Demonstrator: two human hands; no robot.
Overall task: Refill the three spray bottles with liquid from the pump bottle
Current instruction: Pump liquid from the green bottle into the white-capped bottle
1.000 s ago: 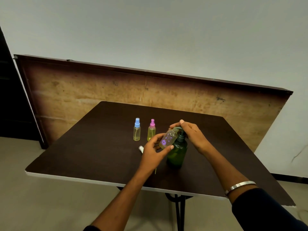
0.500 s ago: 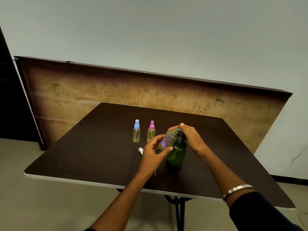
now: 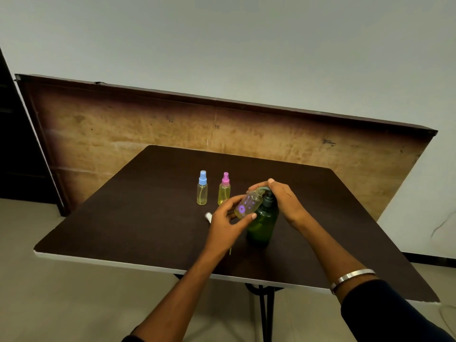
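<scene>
You wear a dark sleeve [image 3: 385, 314] on your right forearm, pushed up, and a plain silver bangle [image 3: 351, 278] just before its cuff. Your left arm shows only a dark sleeve edge [image 3: 132, 338] at the frame bottom.

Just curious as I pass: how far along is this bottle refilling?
Two capped spray bottles, blue-topped and pink-topped, stand holding yellow liquid. The left hand tilts the uncapped flower-printed bottle at the green pump bottle; the right hand presses. Recapping remains.
</scene>
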